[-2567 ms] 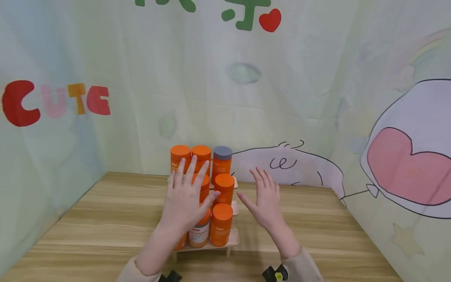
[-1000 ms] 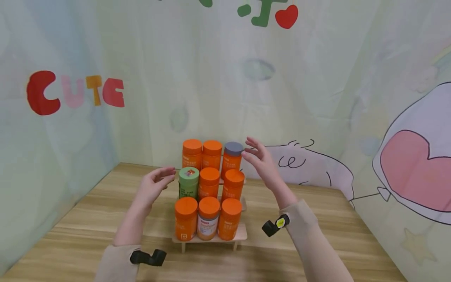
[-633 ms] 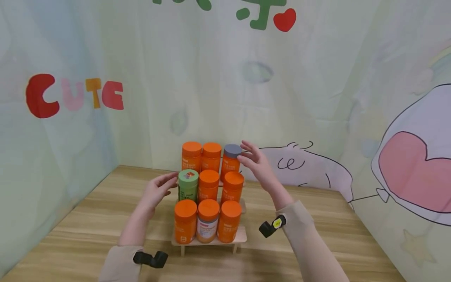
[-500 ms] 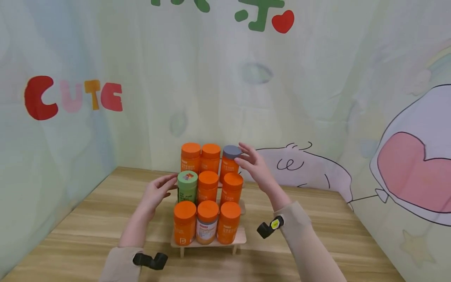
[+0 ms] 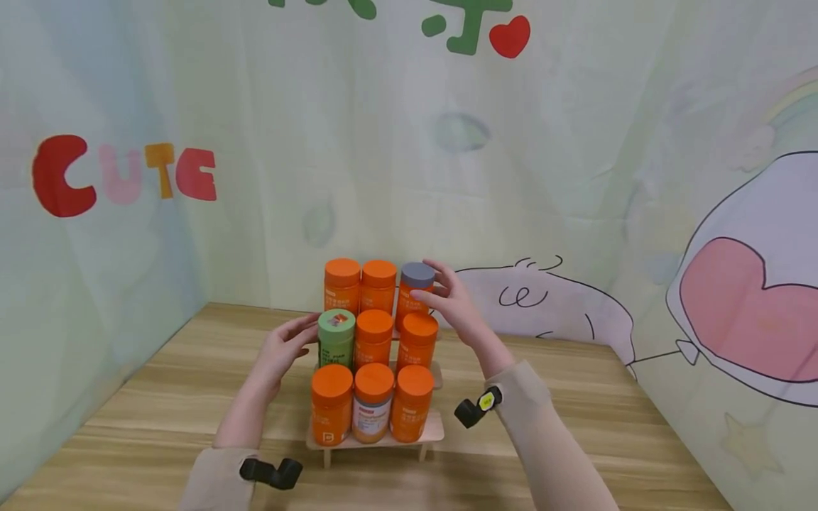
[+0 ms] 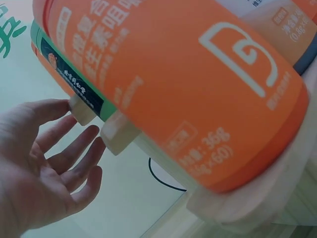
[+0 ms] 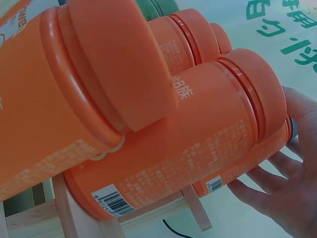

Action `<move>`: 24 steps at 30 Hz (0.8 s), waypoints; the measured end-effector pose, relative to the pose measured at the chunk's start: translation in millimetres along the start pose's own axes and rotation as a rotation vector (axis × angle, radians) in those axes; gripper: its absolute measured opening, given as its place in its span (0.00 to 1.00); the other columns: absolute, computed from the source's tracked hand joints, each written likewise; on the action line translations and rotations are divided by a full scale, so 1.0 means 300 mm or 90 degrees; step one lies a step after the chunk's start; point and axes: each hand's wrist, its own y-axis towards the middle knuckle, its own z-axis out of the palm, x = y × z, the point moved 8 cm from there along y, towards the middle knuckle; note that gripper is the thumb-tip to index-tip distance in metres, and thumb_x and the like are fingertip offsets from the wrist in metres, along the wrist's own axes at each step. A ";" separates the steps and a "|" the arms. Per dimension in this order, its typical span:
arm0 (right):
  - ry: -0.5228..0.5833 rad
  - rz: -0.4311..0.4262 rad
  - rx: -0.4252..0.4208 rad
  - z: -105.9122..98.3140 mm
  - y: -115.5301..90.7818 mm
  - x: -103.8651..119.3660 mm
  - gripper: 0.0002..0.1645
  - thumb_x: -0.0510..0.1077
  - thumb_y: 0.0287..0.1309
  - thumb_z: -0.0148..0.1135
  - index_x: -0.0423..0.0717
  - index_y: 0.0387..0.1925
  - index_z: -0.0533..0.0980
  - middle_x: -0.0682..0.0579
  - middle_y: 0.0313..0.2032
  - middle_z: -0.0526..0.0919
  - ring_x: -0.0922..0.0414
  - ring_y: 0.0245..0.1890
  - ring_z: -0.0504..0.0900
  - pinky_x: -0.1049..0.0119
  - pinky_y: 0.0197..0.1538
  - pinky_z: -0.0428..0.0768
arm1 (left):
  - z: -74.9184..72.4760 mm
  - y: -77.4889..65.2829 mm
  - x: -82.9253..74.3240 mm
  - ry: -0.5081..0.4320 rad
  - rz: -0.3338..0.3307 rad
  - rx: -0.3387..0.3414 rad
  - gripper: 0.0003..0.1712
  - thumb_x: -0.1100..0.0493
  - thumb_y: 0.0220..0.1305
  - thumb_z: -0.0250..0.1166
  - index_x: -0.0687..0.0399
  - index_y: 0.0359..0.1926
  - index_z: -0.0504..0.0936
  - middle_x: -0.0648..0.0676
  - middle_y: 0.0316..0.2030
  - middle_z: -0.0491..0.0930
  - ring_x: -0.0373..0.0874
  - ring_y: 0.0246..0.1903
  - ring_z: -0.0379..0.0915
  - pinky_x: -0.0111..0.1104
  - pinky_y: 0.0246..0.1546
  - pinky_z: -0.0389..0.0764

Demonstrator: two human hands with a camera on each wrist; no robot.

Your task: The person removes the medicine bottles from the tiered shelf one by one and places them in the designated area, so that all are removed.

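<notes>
Several supplement bottles stand upright on a three-tier wooden rack [image 5: 436,427]. My right hand [image 5: 456,306] holds the grey-lidded orange bottle [image 5: 418,275] at the right of the top tier, thumb in front and fingers round its far side. In the right wrist view that bottle is mostly hidden behind a nearer orange bottle [image 7: 198,114]. My left hand [image 5: 279,355] is beside the green bottle [image 5: 336,341] on the middle tier. Its fingers are relaxed, with fingertips close to the rack's side edge in the left wrist view; whether they touch it is unclear.
Orange-lidded bottles [image 5: 373,337] fill the other places on the rack, close together. The front row has a white-labelled bottle [image 5: 373,404] in the middle. A wood-grain table [image 5: 160,397] lies beneath, with a printed curtain [image 5: 268,177] behind.
Both hands have come from in front of the rack to its two sides. My right hand has since moved left and closed round the grey-lidded bottle; my left hand has stayed by the green one.
</notes>
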 end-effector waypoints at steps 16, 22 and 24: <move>0.002 -0.053 -0.109 -0.064 -0.018 0.024 0.38 0.40 0.60 0.64 0.46 0.70 0.61 0.40 0.63 0.71 0.44 0.59 0.72 0.54 0.58 0.74 | 0.000 0.001 0.004 -0.009 -0.006 0.001 0.30 0.50 0.75 0.52 0.58 0.71 0.65 0.62 0.68 0.66 0.22 0.42 0.72 0.32 0.54 0.72; 0.000 -0.063 -0.158 -0.161 -0.059 0.019 0.38 0.39 0.60 0.64 0.45 0.70 0.62 0.40 0.62 0.71 0.45 0.58 0.72 0.49 0.59 0.73 | 0.001 0.007 0.004 -0.008 0.002 -0.003 0.30 0.49 0.74 0.53 0.59 0.71 0.66 0.61 0.67 0.68 0.22 0.42 0.72 0.33 0.54 0.72; -0.005 -0.060 -0.182 -0.199 -0.076 0.006 0.38 0.38 0.59 0.64 0.45 0.69 0.62 0.41 0.62 0.71 0.46 0.58 0.73 0.51 0.59 0.73 | 0.001 0.010 0.003 -0.008 0.005 -0.004 0.30 0.49 0.74 0.53 0.59 0.70 0.66 0.60 0.67 0.69 0.22 0.42 0.72 0.33 0.54 0.72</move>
